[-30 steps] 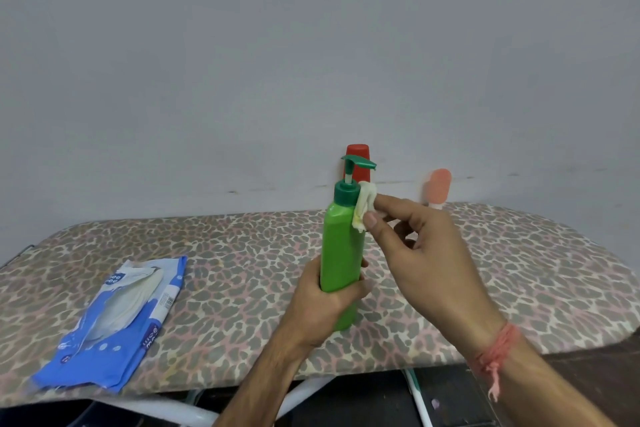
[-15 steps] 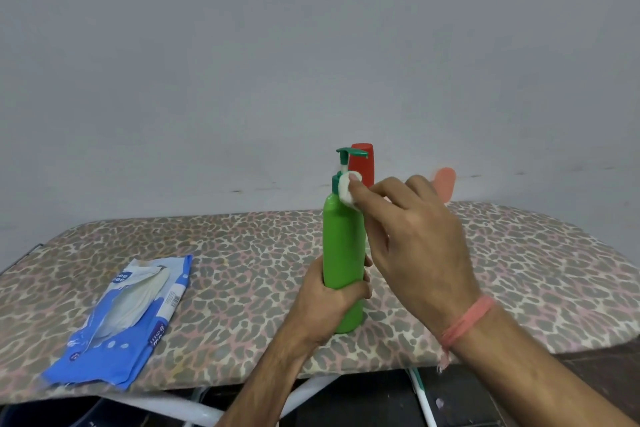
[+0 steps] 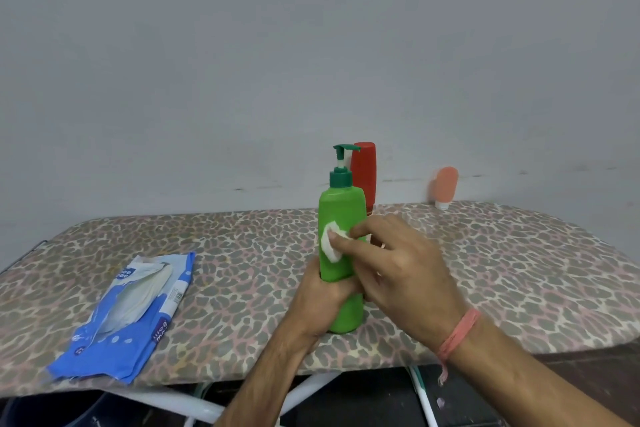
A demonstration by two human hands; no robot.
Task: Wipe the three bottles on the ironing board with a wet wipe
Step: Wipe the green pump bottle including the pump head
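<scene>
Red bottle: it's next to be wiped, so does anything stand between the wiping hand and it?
Yes. The green pump bottle, held by the left hand, stands directly in front of the red bottle and hides part of it. The right hand presses the wet wipe on the green bottle's near side.

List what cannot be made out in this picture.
Head view only:
- Red bottle: lower left hidden behind the green bottle.
- Green bottle's lower body: covered by the left hand.
- Wipe pack lettering: too small.
- Ironing board legs: cut off by the bottom edge.
</scene>
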